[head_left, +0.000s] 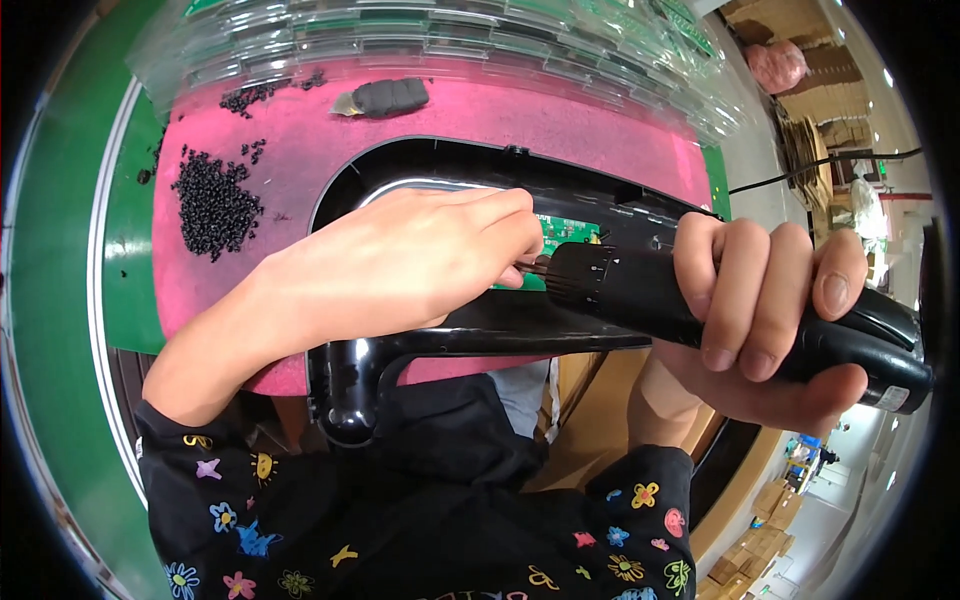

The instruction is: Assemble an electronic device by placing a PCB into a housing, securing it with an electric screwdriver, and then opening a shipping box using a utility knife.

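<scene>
My right hand (755, 300) is wrapped round a black electric screwdriver (635, 290), which lies nearly level with its nose to the left. The metal bit (537, 266) runs from the nose to the fingertips of my left hand (430, 250). Those fingers are pinched together at the bit's end; whatever they hold there, perhaps a small screw, is hidden. Beneath both hands is a black plastic housing (470, 343), its open side up, with a rounded stub at the near left. A green circuit board (572, 232) shows inside it, partly covered by my left hand and the screwdriver.
The housing rests on a pink mat (290, 130). Small black screws (215, 205) lie heaped at the left, with a smaller scatter behind. A dark taped tool with a pale tip (390, 98) lies at the back. Stacked clear plastic trays (430, 40) line the far edge.
</scene>
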Demonstrator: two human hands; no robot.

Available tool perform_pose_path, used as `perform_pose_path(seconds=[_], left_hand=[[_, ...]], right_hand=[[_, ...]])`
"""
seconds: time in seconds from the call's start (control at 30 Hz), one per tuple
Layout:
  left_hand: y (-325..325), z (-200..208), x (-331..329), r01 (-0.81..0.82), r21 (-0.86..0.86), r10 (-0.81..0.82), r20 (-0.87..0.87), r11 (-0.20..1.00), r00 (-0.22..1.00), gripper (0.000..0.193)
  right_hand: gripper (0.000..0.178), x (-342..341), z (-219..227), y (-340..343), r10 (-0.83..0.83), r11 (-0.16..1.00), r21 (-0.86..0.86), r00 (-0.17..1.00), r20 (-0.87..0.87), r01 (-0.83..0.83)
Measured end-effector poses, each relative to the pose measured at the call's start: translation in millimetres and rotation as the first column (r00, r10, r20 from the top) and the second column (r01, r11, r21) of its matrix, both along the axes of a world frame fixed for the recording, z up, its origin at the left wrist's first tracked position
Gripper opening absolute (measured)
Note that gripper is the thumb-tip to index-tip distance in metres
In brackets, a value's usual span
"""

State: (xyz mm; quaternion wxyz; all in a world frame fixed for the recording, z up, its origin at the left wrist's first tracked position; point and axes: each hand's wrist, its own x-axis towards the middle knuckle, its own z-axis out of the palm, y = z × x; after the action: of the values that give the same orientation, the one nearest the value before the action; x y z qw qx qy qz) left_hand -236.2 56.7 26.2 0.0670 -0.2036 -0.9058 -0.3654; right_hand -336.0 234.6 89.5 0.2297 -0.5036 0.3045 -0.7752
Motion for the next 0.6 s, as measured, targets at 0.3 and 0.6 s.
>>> perform_pose_path(seconds=[0.3, 0.6], left_hand=[[3.8, -2.5, -4.5, 0.011, 0.128, 0.011, -0.173, 0.992, 0.985, 0.022], [4.5, 0.4, -5.2, -0.053, 0.144, 0.073, -0.133, 0.988, 0.988, 0.016]], right_hand=[[0.036, -4.9, 3.2, 5.5, -0.011, 0.999, -0.051, 0.999, 0.054, 0.013], [0.035, -8.0, 3.2, 10.0, 0.007, 0.999, -0.049, 0.999, 0.052, -0.004]])
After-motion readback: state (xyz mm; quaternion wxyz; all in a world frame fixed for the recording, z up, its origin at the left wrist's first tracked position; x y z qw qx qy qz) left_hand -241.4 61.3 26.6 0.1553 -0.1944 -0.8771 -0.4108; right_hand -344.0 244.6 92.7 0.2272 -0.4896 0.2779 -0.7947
